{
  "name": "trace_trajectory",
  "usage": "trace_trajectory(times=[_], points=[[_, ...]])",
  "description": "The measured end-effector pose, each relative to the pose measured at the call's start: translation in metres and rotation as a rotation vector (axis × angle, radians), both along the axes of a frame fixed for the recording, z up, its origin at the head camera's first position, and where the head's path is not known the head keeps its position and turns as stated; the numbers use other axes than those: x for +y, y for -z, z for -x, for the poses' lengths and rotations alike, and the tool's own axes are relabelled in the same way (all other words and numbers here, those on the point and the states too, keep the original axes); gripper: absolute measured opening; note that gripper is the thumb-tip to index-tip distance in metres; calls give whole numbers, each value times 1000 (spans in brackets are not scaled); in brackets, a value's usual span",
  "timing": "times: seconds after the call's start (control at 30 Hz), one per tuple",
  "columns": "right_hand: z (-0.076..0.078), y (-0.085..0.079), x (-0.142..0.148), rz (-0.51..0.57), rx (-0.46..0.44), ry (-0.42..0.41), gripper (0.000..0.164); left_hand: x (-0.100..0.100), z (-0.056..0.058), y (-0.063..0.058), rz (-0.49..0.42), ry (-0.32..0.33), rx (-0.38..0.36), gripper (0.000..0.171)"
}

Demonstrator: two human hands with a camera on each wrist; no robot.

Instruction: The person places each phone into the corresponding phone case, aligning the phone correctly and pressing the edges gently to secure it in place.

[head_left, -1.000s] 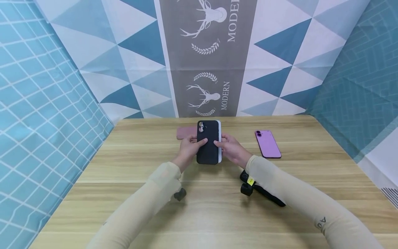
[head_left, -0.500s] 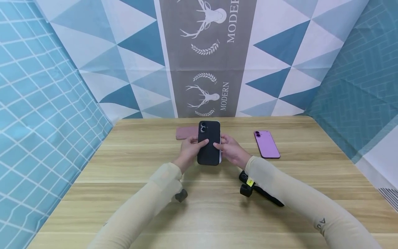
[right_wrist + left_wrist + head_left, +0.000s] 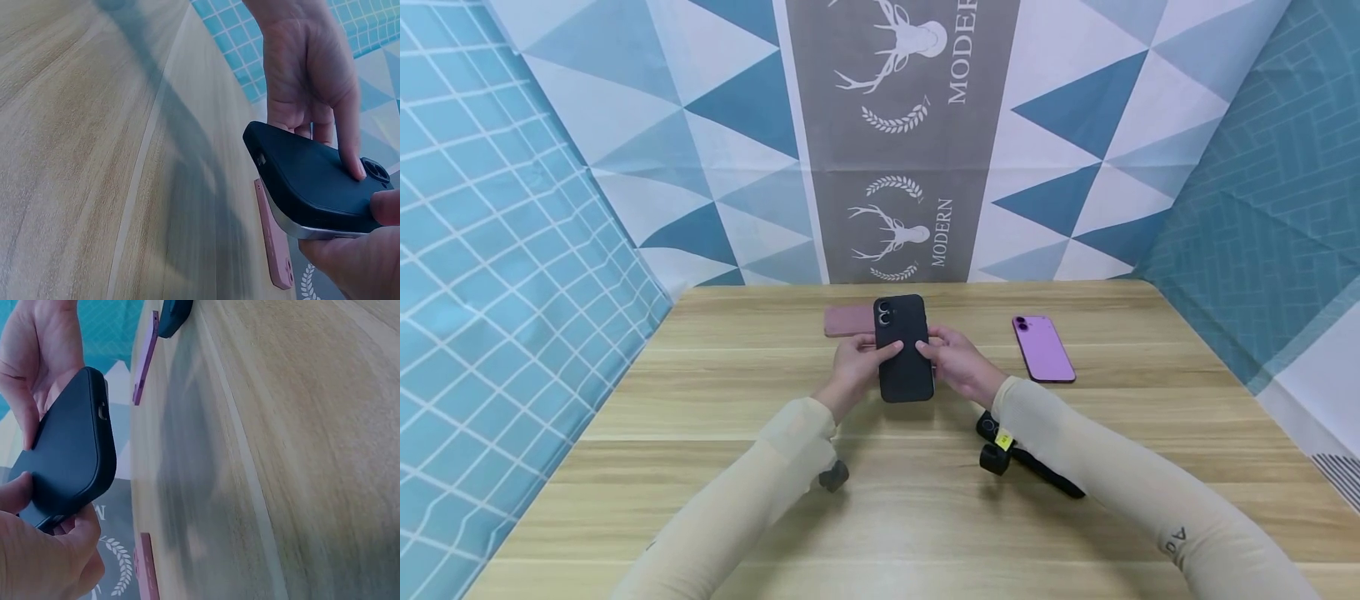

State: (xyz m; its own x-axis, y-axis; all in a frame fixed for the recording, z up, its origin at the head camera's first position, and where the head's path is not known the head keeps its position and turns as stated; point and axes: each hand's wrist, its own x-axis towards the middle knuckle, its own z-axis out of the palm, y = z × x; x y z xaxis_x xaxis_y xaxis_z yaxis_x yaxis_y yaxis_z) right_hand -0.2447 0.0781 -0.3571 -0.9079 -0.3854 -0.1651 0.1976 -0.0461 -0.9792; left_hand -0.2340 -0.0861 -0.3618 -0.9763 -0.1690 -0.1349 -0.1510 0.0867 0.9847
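A black phone case (image 3: 907, 373) is held above the table between both hands, its camera cutouts at the upper left. Beneath it sits a phone (image 3: 299, 226), whose silver edge sticks out along one side in the right wrist view; the rest of it is covered. My left hand (image 3: 854, 365) grips the left side, thumb on the case's back and fingers underneath. On the opposite side my right hand (image 3: 961, 363) pinches case and phone together, its thumb also on the back. In the left wrist view the case (image 3: 69, 447) shows a port cutout at its end.
A purple phone (image 3: 1045, 348) lies at the right on the wooden table (image 3: 715, 375). A flat pink thing (image 3: 847, 321) with camera holes lies behind my left hand. Black wrist cameras (image 3: 995, 457) hang under the sleeves. A patterned cloth (image 3: 737, 150) stands behind the table.
The black case has moved left over the phone, so the pale strip at its right has nearly vanished. Lenses now fill the camera cutouts. Case and phone have tilted slightly, lower end rightward.
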Motion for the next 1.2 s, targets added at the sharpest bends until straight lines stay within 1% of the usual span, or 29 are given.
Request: trace_trajectory(times=[0.1, 0.27, 0.4, 0.53, 0.77, 1.07, 1.2], points=[[0, 0, 1, -2, -6, 2, 33, 0, 0, 1, -34, 7, -3, 34], [-1, 0, 4, -25, -33, 3, 42, -2, -1, 4, -137, 48, -41, 34], [0, 2, 8, -38, -44, -1, 45, -1, -2, 4, -176, 76, -64, 35], [0, 3, 10, -49, -41, -16, 46, -2, -2, 4, -182, 86, -66, 34], [-1, 2, 11, -50, -36, -23, 47, -3, -2, 3, -154, 100, -91, 37], [0, 1, 10, -35, -42, -10, 48, -5, -5, -2, -172, 93, -124, 36], [0, 1, 10, -65, -49, 11, 49, -6, -6, -3, -171, 91, -135, 34]])
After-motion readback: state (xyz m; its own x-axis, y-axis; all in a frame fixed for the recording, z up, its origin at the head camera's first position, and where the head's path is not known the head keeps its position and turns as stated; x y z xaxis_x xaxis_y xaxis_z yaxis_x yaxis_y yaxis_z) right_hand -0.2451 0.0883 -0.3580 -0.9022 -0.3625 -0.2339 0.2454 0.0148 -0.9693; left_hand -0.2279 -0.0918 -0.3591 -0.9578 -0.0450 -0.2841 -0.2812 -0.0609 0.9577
